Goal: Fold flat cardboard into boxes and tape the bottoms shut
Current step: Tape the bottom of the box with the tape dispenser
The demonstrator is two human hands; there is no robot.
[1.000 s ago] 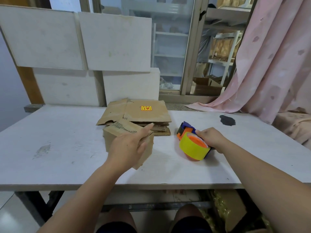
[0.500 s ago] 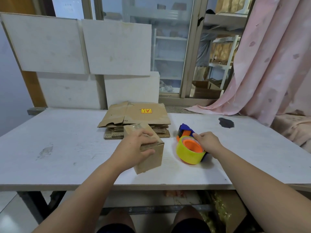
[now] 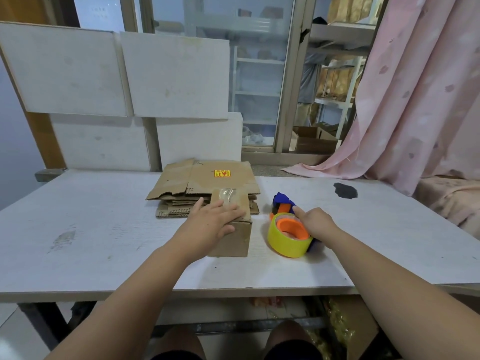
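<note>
A small folded cardboard box (image 3: 235, 240) stands on the white table (image 3: 104, 229), its top face sealed with clear tape. My left hand (image 3: 210, 224) lies flat on that top face, fingers straight and pressing down. To its right lies a tape dispenser (image 3: 289, 229) with a yellow roll, an orange hub and a blue body. My right hand (image 3: 315, 224) holds the dispenser, fingers curled round its handle behind the roll. Behind the box sits a stack of flat cardboard (image 3: 205, 181) with a yellow and red label.
White boards (image 3: 124, 74) lean against the wall behind the table. A pink curtain (image 3: 415, 100) hangs at the right, draping onto the table's far corner. A dark stain (image 3: 345, 190) marks the tabletop at the right. The table's front edge runs just below my forearms.
My left hand turned the box from a tilted pose to standing flat and now presses its taped top. My right hand stayed on the dispenser.
</note>
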